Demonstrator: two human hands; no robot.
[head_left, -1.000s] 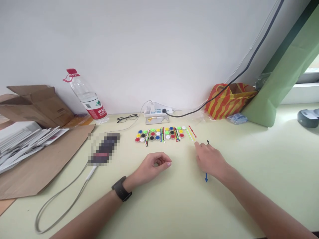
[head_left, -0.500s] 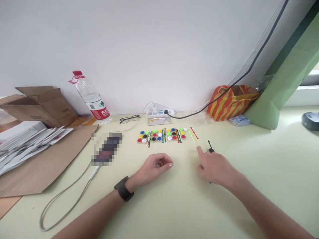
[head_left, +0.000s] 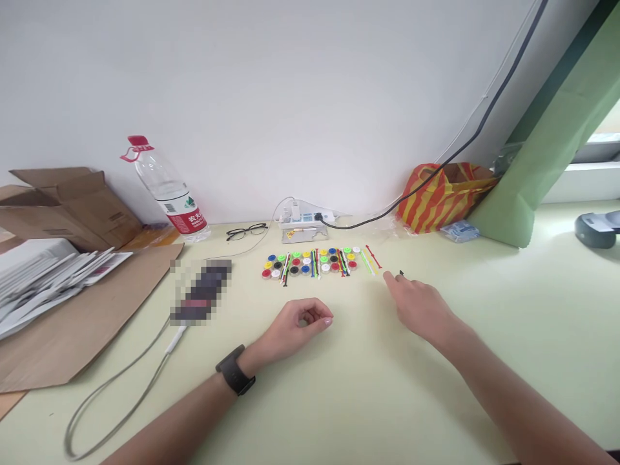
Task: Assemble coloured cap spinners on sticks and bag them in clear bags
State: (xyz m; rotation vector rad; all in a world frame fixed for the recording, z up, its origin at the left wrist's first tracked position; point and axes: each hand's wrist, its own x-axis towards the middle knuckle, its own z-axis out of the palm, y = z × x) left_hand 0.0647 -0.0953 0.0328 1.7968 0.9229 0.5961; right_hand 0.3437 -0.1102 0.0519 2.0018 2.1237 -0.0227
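My left hand [head_left: 299, 325] rests on the pale green table [head_left: 339, 400] in a loose fist, thumb against the forefinger, with nothing showing in it; a black watch [head_left: 236, 378] is on that wrist. My right hand [head_left: 417, 305] lies to the right. Its forefinger points at the coloured sticks [head_left: 371, 259] and its other fingers are curled under. A black stick's tip [head_left: 401, 274] pokes out just beyond the knuckles. Ahead of both hands lie rows of coloured round caps [head_left: 310, 261] with more sticks between them.
A blurred phone [head_left: 201, 292] with a grey cable [head_left: 121, 387] lies at the left, beside flat cardboard [head_left: 82, 316] and white packets [head_left: 43, 274]. By the wall stand a water bottle [head_left: 167, 190], glasses [head_left: 247, 230], a power strip [head_left: 305, 223] and a striped bag [head_left: 443, 194].
My right hand has slid forward over the spot where the black stick lay; the blue stick seen under that wrist is out of sight. My left hand has stayed put.
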